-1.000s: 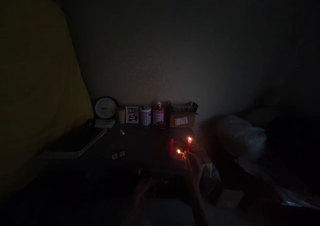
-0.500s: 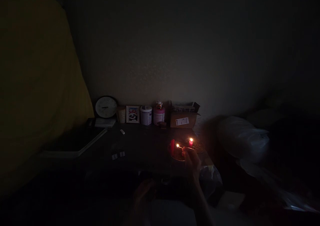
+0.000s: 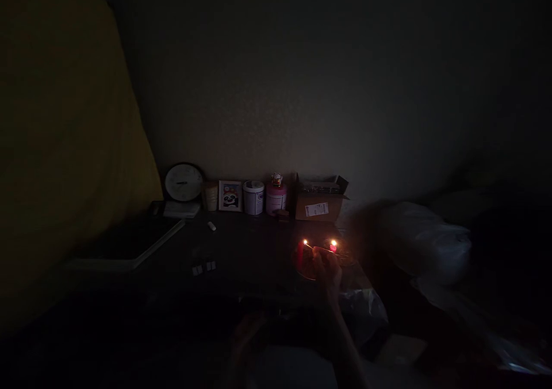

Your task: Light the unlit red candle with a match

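My right hand (image 3: 328,267) pinches a thin matchstick (image 3: 309,246), whose lit tip points left. That flame is at the top of an unlit-looking red candle (image 3: 300,252); whether they touch is unclear. A shorter red candle (image 3: 333,248) burns to the right, behind my hand. Both candles stand on a round plate (image 3: 307,276) at the right of the dark table. My left hand (image 3: 249,327) is low in the middle, very dim, and its fingers and anything in them cannot be made out.
Along the wall stand a round clock (image 3: 184,182), a cup (image 3: 210,197), a panda picture (image 3: 230,196), two tins (image 3: 253,198) and an open cardboard box (image 3: 319,208). A book-like slab (image 3: 133,257) lies left. Plastic bags (image 3: 425,242) are at the right.
The match flame has risen slightly, from beside the red candle's upper part to its top. My right hand has shifted a little left. The view has moved slightly.
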The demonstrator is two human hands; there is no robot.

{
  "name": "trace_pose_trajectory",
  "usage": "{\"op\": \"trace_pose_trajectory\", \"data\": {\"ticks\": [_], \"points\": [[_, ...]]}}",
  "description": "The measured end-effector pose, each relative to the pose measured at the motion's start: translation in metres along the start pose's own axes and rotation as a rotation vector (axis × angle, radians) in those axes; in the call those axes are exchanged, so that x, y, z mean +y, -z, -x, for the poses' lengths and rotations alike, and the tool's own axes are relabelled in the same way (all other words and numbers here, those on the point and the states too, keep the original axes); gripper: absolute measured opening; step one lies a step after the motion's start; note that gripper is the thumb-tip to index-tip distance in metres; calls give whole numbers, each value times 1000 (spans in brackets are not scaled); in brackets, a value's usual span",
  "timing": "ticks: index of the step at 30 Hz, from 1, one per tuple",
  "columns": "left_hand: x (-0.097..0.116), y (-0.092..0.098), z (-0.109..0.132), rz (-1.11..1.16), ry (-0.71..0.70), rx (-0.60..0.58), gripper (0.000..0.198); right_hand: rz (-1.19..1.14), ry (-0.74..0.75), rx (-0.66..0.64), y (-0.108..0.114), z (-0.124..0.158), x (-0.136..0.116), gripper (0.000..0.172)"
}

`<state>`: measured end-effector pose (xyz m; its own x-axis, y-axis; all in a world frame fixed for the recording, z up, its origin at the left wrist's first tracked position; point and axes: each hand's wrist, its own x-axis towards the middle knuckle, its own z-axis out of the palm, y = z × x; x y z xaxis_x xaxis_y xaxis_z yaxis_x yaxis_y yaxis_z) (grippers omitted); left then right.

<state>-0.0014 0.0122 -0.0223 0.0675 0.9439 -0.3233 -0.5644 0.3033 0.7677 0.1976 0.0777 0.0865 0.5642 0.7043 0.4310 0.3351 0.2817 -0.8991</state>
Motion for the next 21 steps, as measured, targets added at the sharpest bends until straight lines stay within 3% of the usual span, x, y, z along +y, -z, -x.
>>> {"op": "trace_pose_trajectory", "data": {"ticks": [6,10,21], "points": [[0,6,-4,0,47,-3,18,45,29,-6,-3,-4,-2,35],[1,4,-3,-1,87,-20,27,72,25,-15,-5,-7,1,31],[6,-3,20,64,6,-60,31,84,40,-32,-6,-9,-3,32]]}}
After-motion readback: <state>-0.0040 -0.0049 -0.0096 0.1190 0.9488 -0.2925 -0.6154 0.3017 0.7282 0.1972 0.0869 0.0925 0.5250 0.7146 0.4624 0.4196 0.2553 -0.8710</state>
